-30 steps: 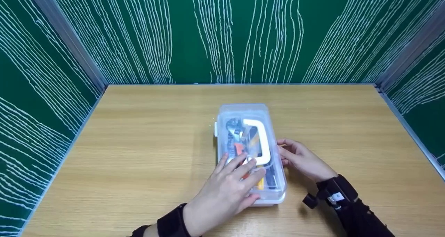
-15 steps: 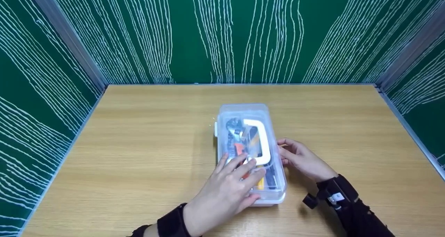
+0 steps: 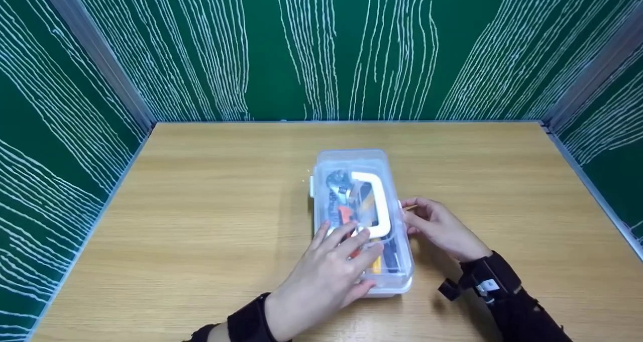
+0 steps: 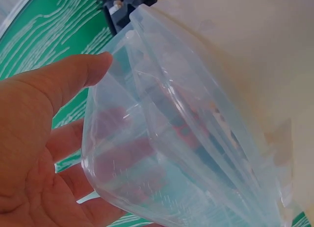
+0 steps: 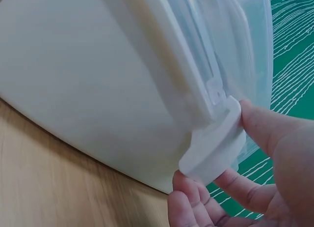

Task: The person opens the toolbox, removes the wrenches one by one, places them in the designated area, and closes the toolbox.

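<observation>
A clear plastic toolbox (image 3: pixel 351 158) with a white carry handle (image 3: pixel 384 206) lies lengthwise on the table, its lid down. Through the lid show an adjustable wrench (image 3: pixel 339 181), an orange-red piece and a yellow piece. My left hand (image 3: pixel 329 274) rests on the near part of the lid, fingers spread; in the left wrist view its thumb touches the box's near end. At the right side my right hand (image 3: pixel 442 229) pinches a white latch (image 5: pixel 216 141) between thumb and fingers. The latch stands tilted out from the box wall.
The wooden table (image 3: pixel 216 191) extends around the box. Green panels with white wavy lines (image 3: pixel 346 50) close off the back and both sides. Another white latch (image 3: pixel 312 186) sits on the box's left side. Both wrists wear black straps.
The right hand has shifted slightly to the right and its fingers have moved a little, with the latch now swung outward. My left hand and the box look unmoved.
</observation>
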{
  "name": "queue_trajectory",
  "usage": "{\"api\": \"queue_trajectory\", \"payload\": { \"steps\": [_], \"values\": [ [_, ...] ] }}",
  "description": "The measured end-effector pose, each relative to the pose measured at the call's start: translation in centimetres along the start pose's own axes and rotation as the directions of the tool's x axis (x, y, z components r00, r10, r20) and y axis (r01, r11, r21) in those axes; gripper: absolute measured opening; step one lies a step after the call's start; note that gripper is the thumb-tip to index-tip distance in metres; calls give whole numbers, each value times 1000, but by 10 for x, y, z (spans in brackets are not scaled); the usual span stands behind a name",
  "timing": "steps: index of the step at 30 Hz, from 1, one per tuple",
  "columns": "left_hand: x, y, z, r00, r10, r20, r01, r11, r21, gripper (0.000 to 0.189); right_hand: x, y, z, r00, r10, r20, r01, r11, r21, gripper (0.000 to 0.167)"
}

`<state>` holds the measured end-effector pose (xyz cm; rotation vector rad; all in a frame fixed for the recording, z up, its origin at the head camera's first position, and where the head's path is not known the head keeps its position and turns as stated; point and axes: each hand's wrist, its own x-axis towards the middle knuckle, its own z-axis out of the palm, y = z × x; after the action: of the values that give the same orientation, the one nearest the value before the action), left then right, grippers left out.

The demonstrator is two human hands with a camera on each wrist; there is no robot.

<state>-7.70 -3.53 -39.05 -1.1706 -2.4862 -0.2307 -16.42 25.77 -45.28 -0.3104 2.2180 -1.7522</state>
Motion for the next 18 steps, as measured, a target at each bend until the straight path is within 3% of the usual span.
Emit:
{"api": "queue_trajectory", "payload": {
  "steps": [9, 18],
  "values": [
    [1, -1, 0, 1000, 4, -5, -4, 1000, -11, 53, 2, -5, 0, 998, 47, -32, -48, 998, -37, 48],
    [1, -1, 1, 1000, 14, -26, -14, 1000, 3, 52, 1, -7, -4, 998, 45, -49, -48, 997, -57, 47]
  ]
}}
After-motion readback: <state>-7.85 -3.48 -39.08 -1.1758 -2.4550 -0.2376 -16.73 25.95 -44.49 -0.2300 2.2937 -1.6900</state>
